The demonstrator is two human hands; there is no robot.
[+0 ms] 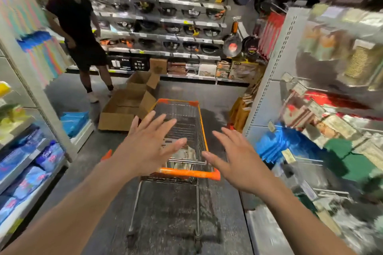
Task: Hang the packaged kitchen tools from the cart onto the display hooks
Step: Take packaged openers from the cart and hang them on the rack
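- The packaged kitchen tools (187, 154) show only as a pale, blurred heap low in the near end of the cart, glimpsed between the two hands. Their kind and number cannot be told.
- The cart (202, 128), wire with orange trim, stands in the aisle straight ahead of the person, with its orange handle bar (186, 172) nearest. The far part of the basket looks like bare wire.
- The left hand (145, 147) hangs over the near left side of the basket. Its grip is spread, fingers straight and apart, and it holds nothing.
- The right hand (238, 163) hangs by the near right corner, above the end of the handle bar. Its grip is likewise spread and empty.
- The display hooks (298, 79) jut from the shelving on the right, close beside the cart. Most carry blurred goods, and a few tagged prongs may be free, though the blur leaves that unsure.
- As a judgement, no package is in hand and none is on its way to a hook, so whatever lies in the cart is yet to be hung. Whether any goods on the hooks came from this cart cannot be told.
- Opened cardboard boxes (124, 107) lie on the floor beyond the cart to its left.
- Another person (76, 27) stands by the back wall of pans (172, 27).
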